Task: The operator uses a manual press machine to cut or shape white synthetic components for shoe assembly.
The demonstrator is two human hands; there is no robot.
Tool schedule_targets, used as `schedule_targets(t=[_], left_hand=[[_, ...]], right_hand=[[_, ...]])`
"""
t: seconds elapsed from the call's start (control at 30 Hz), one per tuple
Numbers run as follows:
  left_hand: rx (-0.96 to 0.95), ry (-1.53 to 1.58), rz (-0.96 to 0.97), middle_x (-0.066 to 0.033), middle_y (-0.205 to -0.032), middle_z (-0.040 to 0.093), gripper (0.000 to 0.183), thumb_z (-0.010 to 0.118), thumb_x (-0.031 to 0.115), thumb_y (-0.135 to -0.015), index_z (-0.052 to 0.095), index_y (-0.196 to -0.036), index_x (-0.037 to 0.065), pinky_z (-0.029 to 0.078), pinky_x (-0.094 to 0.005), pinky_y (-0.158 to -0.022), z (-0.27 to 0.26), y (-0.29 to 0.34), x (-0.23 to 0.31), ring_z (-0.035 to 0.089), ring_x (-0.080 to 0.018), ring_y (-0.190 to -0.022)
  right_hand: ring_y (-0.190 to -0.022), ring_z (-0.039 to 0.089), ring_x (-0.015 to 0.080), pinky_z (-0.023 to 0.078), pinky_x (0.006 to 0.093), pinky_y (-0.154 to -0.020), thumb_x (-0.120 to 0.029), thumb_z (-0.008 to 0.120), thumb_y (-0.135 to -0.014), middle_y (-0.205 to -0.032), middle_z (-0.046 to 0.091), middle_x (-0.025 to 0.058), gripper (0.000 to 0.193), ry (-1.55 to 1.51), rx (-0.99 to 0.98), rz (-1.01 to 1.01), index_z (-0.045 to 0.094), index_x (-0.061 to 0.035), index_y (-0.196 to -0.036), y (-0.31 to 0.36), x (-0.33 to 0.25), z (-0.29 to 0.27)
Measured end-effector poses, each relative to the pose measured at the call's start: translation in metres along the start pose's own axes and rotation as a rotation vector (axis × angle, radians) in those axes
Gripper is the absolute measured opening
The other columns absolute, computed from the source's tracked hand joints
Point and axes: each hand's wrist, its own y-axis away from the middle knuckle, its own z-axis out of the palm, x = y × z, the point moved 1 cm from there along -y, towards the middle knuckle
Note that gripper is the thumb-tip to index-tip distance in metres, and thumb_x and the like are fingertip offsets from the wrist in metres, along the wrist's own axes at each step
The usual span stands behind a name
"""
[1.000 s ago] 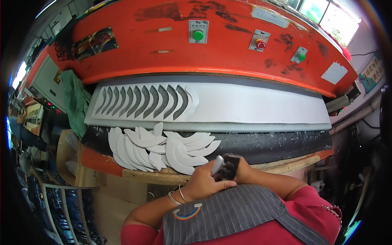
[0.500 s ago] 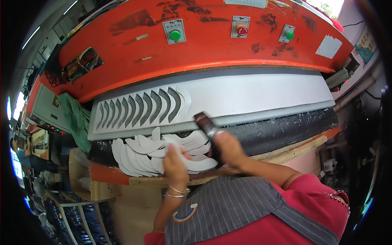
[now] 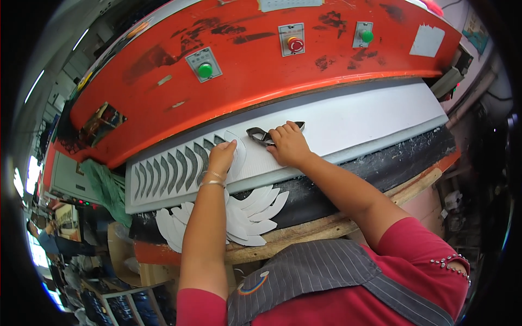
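My right hand [image 3: 290,144] grips a dark metal cutting die [image 3: 260,136], a curved frame with pointed ends, over the white sheet [image 3: 348,119]. Its fingers wrap over the top, and both ends show. Left of it, my left hand [image 3: 220,158] is pinched closed at the inner edge of a curved white strip [image 3: 238,158], beside a row of crescent-shaped slots [image 3: 173,165]. The hand covers part of the last slots, and its fingertips' contact is partly hidden. Below, a pile of white crescent pieces [image 3: 253,214] lies on the black ledge, partly behind my left forearm.
A red machine front [image 3: 239,60] with green buttons [image 3: 205,70] and a red knob [image 3: 295,44] rises behind the sheet. A wooden edge [image 3: 348,217] runs along the near side. Green plastic [image 3: 103,187] hangs at the left. Another person [image 3: 49,239] is far left.
Both hands have moved up from the pile onto the sheet. The right hand has carried the die there; the left has left the white crescents on the pile and reached the strip.
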Motion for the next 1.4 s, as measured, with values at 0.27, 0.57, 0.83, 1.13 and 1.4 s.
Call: schedule_targets(t=[0.27, 0.57, 0.83, 1.13, 1.4], left_hand=[[0.066, -0.203, -0.019, -0.0190, -0.083, 0.068, 0.044, 0.064, 0.038, -0.084, 0.067, -0.084, -0.006, 0.048, -0.0352, -0.073, 0.032, -0.027, -0.011, 0.066, -0.0255, -0.077], [0.323, 0.951, 0.097, -0.0008, -0.067, 0.050, 0.029, 0.047, 0.035, -0.099, 0.051, -0.093, 0.007, 0.045, -0.0285, -0.060, 0.004, 0.061, 0.001, 0.048, -0.0128, -0.058], [0.031, 1.168, 0.674, 0.0070, -0.055, 0.035, 0.034, 0.043, 0.042, -0.100, 0.050, -0.086, 0.012, 0.028, -0.0220, -0.051, -0.092, 0.168, 0.030, 0.029, -0.0046, -0.043], [0.295, -0.925, 0.329, -0.0254, -0.116, 0.058, 0.067, 0.067, 0.026, -0.086, 0.037, -0.137, -0.006, 0.041, -0.0411, -0.098, -0.108, 0.187, 0.001, 0.057, -0.0364, -0.105], [0.186, -0.714, 0.532, -0.0138, -0.117, 0.058, 0.068, 0.075, 0.042, -0.073, 0.056, -0.123, 0.000, 0.035, -0.0406, -0.099, 0.003, 0.110, -0.019, 0.047, -0.0307, -0.114]], right_hand=[[-0.113, 0.050, 0.0304, 0.026, 0.0446, -0.110, -0.034, 0.063, -0.085, -0.110, 0.057, 0.0148, 0.042, 0.079, -0.288, 0.116, 0.055, -0.0022, -0.110, -0.006, -0.002, 0.004], [-0.117, 0.049, 0.0305, 0.024, 0.0439, -0.111, -0.036, 0.060, -0.088, -0.114, 0.056, 0.0145, 0.045, 0.139, -0.349, 0.113, 0.052, -0.0025, -0.116, -0.009, -0.003, -0.004], [-0.119, 0.048, 0.0315, 0.024, 0.0446, -0.111, -0.037, 0.061, -0.087, -0.120, 0.055, 0.0162, 0.049, 0.144, -0.400, 0.136, 0.051, -0.0024, -0.120, -0.012, -0.007, -0.001], [-0.130, 0.040, 0.0306, 0.023, 0.0445, -0.114, -0.023, 0.064, -0.084, -0.130, 0.051, 0.0115, 0.035, 0.108, -0.530, -0.384, 0.059, -0.0092, -0.115, -0.045, 0.010, -0.012], [-0.131, 0.036, 0.0398, 0.028, 0.0494, -0.109, -0.036, 0.078, -0.070, -0.138, 0.042, 0.0196, 0.070, -0.295, -0.403, 0.003, 0.049, -0.0177, -0.131, -0.019, 0.007, 0.014]])
